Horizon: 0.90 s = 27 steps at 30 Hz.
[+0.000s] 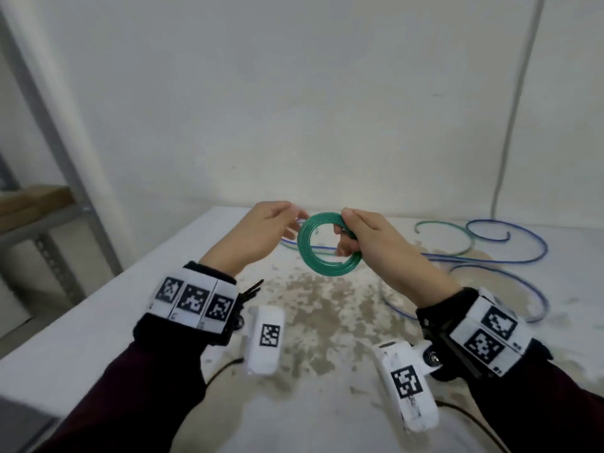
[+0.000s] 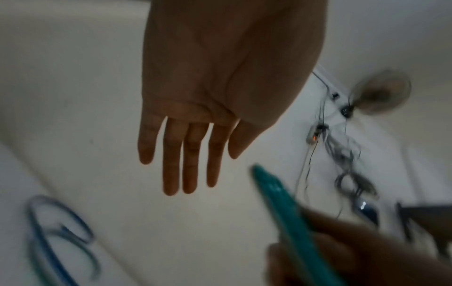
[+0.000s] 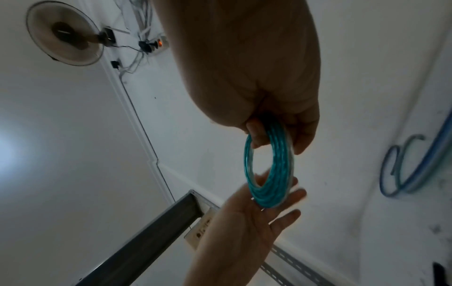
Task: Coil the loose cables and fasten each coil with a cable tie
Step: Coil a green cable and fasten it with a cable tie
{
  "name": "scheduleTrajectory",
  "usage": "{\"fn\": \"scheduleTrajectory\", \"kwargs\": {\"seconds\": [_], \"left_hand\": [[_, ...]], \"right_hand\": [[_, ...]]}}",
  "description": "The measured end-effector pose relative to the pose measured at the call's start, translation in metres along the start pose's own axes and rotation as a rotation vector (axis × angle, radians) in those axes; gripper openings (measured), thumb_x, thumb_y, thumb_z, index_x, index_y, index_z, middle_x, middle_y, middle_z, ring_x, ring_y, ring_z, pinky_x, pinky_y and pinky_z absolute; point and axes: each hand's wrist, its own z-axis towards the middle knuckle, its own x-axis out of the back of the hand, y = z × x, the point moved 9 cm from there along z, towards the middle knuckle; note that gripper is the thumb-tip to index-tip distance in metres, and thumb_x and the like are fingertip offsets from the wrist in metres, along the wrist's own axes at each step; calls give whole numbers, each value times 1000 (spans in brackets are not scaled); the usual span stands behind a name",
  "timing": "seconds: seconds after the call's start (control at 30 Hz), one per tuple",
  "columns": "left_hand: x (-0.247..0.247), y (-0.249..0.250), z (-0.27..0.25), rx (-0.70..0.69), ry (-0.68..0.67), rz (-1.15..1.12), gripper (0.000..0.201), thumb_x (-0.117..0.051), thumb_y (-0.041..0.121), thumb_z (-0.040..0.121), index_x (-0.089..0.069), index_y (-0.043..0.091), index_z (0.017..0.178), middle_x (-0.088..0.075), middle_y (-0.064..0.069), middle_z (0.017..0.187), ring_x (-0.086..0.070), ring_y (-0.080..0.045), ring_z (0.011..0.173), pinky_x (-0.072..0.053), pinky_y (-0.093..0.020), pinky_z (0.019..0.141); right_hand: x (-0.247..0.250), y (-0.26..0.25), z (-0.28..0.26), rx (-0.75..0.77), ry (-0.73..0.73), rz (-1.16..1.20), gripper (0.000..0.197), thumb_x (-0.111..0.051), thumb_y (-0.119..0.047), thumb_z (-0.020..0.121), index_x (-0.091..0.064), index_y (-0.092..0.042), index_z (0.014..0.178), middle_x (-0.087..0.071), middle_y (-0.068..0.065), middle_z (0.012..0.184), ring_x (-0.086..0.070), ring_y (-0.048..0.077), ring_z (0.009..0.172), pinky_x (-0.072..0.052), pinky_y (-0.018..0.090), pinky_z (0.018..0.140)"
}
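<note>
A green cable wound into a small round coil (image 1: pixel 313 253) hangs in the air above the table, held upright. My right hand (image 1: pixel 356 237) pinches the coil's right side between thumb and fingers; the right wrist view shows that grip on the coil (image 3: pixel 271 174). My left hand (image 1: pixel 281 220) is just left of the coil with its fingers straight (image 2: pixel 188 160) and holds nothing; whether it touches the coil I cannot tell. Black cable ties (image 1: pixel 251 289) lie on the table beside my left wrist.
Loose blue cable (image 1: pixel 510 259) and a green-grey cable (image 1: pixel 464 246) sprawl over the right half of the white, stained table (image 1: pixel 98 322). A metal shelf frame (image 1: pixel 49 230) stands at the left. A wall runs close behind the table.
</note>
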Motion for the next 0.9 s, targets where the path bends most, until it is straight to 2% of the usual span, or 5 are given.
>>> {"fn": "scheduleTrajectory", "kwargs": {"seconds": [0.13,0.3,0.43,0.6,0.9], "left_hand": [[25,-74,-3,282,-166,749,22,-54,28,93,-66,11,101,-66,-11,113,-60,-29,105,-47,-35,89],[28,-106,-22,398,-247,1094,22,-60,19,90,-57,9,108,-60,-10,117,-57,-28,107,-38,-33,84],[20,-116,-26,366,-256,1221,12,-53,13,91,-57,12,103,-62,-9,116,-58,-26,107,-34,-35,89],[19,-124,-28,352,-234,1259,18,-51,7,92,-59,8,108,-61,-9,117,-59,-27,107,-31,-31,80],[29,-130,-26,421,-201,1115,11,-49,4,89,-59,4,94,-62,-12,103,-63,-30,99,-41,-28,72]], "right_hand": [[-42,1,-9,-23,-91,-131,44,-33,-28,104,-57,-15,69,-48,-7,47,-58,23,67,-41,31,65],[-84,13,-17,-114,-212,-58,43,-34,-31,103,-56,-14,70,-47,-9,41,-56,18,64,-47,40,81],[-92,15,-21,-138,-209,-18,42,-33,-28,104,-54,-12,71,-43,-7,46,-54,20,64,-46,28,73],[-98,19,-24,-143,-244,0,42,-34,-27,103,-54,-13,69,-42,0,55,-46,15,55,-51,44,85],[-100,23,-23,-160,-273,2,40,-33,-29,104,-54,-12,73,-41,-5,53,-47,13,56,-50,44,89]]}}
